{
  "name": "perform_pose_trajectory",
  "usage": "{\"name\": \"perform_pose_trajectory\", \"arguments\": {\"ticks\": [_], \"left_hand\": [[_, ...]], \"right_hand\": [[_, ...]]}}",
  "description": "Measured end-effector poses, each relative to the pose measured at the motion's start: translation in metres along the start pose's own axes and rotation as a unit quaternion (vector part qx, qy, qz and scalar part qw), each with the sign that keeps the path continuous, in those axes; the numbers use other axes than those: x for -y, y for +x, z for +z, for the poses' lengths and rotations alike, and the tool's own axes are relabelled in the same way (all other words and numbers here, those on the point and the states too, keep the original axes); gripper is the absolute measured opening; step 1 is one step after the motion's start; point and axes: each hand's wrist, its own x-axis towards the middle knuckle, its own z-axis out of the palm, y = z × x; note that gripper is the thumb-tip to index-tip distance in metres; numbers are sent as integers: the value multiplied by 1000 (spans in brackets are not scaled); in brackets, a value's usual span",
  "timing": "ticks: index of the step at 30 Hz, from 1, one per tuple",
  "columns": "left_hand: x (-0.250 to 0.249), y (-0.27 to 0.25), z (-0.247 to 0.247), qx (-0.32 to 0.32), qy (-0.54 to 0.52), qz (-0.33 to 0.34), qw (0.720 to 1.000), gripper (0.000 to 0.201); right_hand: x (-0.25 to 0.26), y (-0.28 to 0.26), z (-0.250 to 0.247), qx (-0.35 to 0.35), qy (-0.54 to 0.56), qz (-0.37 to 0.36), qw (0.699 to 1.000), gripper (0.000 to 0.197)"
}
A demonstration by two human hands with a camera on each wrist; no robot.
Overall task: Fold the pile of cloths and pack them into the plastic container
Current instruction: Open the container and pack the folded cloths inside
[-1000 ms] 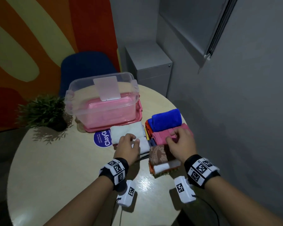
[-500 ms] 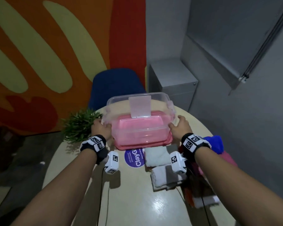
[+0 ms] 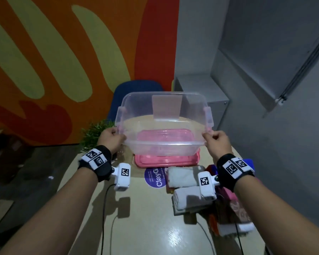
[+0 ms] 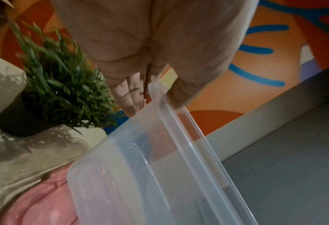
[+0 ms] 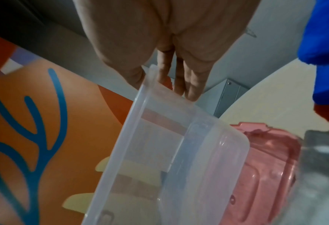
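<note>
From the head view, I am lifting one plastic container off one pink lid, left hand and right hand each curling round a near rim corner. Next I judge it needs setting on the table near the folded cloths; two white rolls are countable, the rest blurring. At the left wrist, thumb and fingers are pinching the rim. At the right wrist, likewise; one blue cloth sits right.

Office: filing cabinet, mural wall

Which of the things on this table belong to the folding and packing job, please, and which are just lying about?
Job: plastic container held by left hand and right hand; pink lid; folded cloths.
Lying about: potted plant; purple sticker.
</note>
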Motion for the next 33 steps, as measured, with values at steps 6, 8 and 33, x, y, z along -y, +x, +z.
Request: {"name": "perform_pose_trajectory", "arguments": {"ticks": [6,8,33], "left_hand": [[20,-76,-63,-79,-98,-22,992,35],[34,-101,-85,-43,-91,-28,995,64],[225,-169,-152,27,64,-64,995,18]], "right_hand": [[11,-58,-9,159,73,-2,985,43],[14,-87,-5,206,84,-8,975,31],[-128,-252,26,240,-124,27,962,33]]}}
